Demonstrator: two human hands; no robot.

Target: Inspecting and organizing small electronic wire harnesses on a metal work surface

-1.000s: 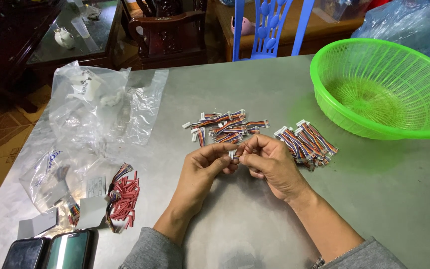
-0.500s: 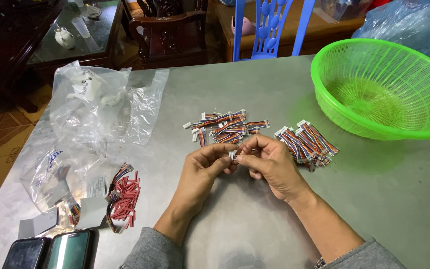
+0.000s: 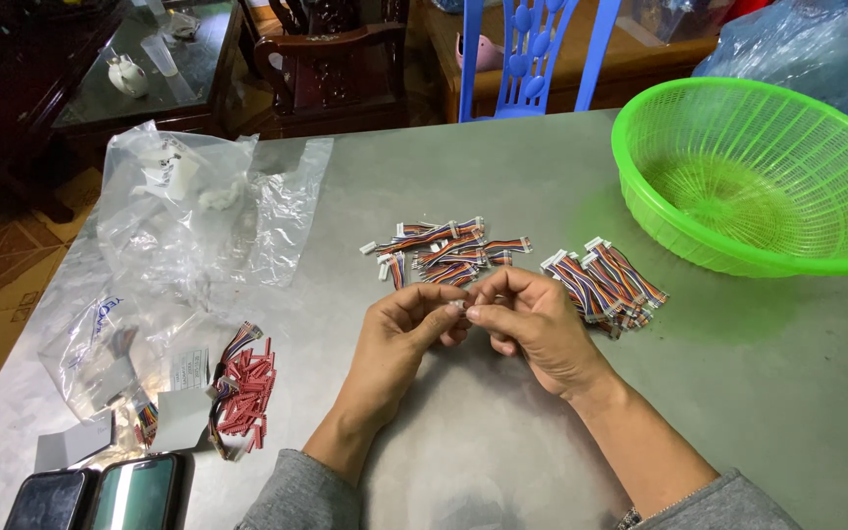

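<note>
My left hand [image 3: 402,334] and my right hand [image 3: 530,322] meet at the middle of the grey table [image 3: 758,393]. Between their fingertips they pinch a small white connector [image 3: 460,305]; its wires are hidden by my fingers. Just beyond my hands lies a loose pile of short multicoloured wire harnesses [image 3: 444,253] with white plugs. A tidier stack of the same harnesses [image 3: 606,283] lies right beside my right hand.
A bright green plastic basket [image 3: 640,186] stands at the right. Clear plastic bags [image 3: 188,226] lie at the left, with red-ended wires [image 3: 242,393] and two phones [image 3: 100,496] near the front left corner. A blue chair [image 3: 532,59] stands behind the table.
</note>
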